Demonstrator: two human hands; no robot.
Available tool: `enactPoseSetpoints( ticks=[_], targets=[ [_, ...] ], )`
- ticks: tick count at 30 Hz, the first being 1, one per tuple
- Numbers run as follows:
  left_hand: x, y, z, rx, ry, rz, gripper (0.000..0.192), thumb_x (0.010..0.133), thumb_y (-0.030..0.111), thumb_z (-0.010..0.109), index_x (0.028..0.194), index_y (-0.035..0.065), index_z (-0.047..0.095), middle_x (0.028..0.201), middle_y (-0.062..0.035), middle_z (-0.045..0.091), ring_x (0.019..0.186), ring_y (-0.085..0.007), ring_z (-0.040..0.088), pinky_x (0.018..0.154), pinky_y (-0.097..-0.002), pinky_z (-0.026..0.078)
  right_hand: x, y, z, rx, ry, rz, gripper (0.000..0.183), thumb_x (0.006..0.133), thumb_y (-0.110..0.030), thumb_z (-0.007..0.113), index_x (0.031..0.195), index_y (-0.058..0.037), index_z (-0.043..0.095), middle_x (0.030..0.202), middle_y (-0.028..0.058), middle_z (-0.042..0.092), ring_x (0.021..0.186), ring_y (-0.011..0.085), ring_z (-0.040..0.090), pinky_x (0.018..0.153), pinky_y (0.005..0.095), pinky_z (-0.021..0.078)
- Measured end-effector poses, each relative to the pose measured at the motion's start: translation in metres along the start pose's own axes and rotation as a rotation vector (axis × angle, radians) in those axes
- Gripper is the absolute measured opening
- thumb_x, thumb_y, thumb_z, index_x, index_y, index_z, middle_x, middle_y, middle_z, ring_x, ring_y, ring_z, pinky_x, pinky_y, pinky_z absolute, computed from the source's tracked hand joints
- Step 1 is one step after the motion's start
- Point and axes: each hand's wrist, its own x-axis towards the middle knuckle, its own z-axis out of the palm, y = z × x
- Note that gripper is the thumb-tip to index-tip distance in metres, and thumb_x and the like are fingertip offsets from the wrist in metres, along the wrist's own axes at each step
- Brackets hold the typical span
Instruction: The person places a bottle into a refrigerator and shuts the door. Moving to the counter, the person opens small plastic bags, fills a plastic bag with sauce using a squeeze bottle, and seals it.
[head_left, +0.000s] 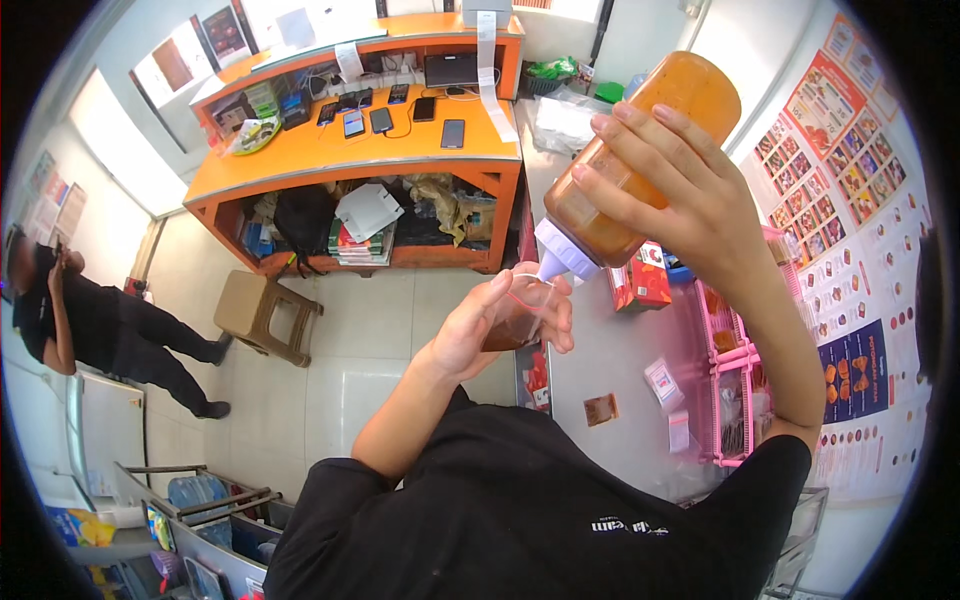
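Note:
My right hand (697, 187) grips a large squeeze bottle (694, 82) of orange-brown sauce, tilted nozzle down. Its lilac nozzle cap (566, 253) points into the mouth of a small clear plastic zip bag (514, 322). The bag has a red line along its opening, and brown sauce shows at its bottom. My left hand (465, 330) holds this bag from the side, with the fingers around its far side and the mouth spread apart. Whether sauce is flowing from the nozzle cannot be seen. Below my right forearm, a small filled sauce sachet (601, 410) lies flat on the steel table (585, 465).
Pink plastic baskets (731, 412) with packets line the table's right side. A red box (639, 281) and small plastic-bag packs (664, 384) rest there. Ahead, an orange counter (300, 161) carries several phones. A brown stool (259, 307) and another person (97, 322) are at left.

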Motion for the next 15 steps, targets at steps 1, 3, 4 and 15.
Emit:
enactPoseSetpoints(
  ticks=[1,3,4,15],
  targets=[
    [0.000,0.000,0.001,-0.018,0.009,0.007,0.058,0.105,0.051,0.030,0.128,0.0007,0.049,0.106,-0.0156,0.062,0.095,-0.0283,0.066,0.085,-0.0399,0.050,-0.003,-0.001,0.001,-0.004,0.000,0.002,0.047,0.076,-0.018,0.066,0.122,-0.0264,0.059,0.125,0.0046,0.063,0.119,0.0216,0.060,0.106,0.0385,0.0461],
    [-0.001,-0.001,0.001,0.020,0.018,0.010,0.059,0.105,0.051,0.029,0.129,0.0003,0.049,0.106,-0.0160,0.062,0.095,-0.0285,0.066,0.085,-0.0397,0.050,-0.008,-0.003,0.002,0.024,-0.024,0.033,0.048,0.077,-0.017,0.066,0.123,-0.0244,0.060,0.125,0.0066,0.063,0.118,0.0235,0.060,0.104,0.0396,0.0465],
    [-0.001,-0.001,0.001,0.056,0.030,0.015,0.059,0.105,0.050,0.029,0.129,0.0000,0.049,0.106,-0.0163,0.062,0.095,-0.0287,0.066,0.085,-0.0395,0.050,-0.011,-0.005,0.003,0.019,-0.024,0.035,0.048,0.077,-0.017,0.066,0.123,-0.0244,0.060,0.125,0.0066,0.063,0.118,0.0235,0.060,0.104,0.0396,0.0465],
    [0.007,-0.007,-0.001,0.040,-0.015,0.036,0.058,0.101,0.052,0.040,0.129,0.0018,0.046,0.107,-0.0170,0.061,0.098,-0.0284,0.064,0.088,-0.0407,0.049,-0.048,-0.030,0.007,0.299,-0.101,0.367,0.067,0.063,-0.014,0.077,0.128,-0.0127,0.059,0.124,0.0123,0.062,0.115,0.0329,0.060,0.098,0.0450,0.0474]
  ],
)
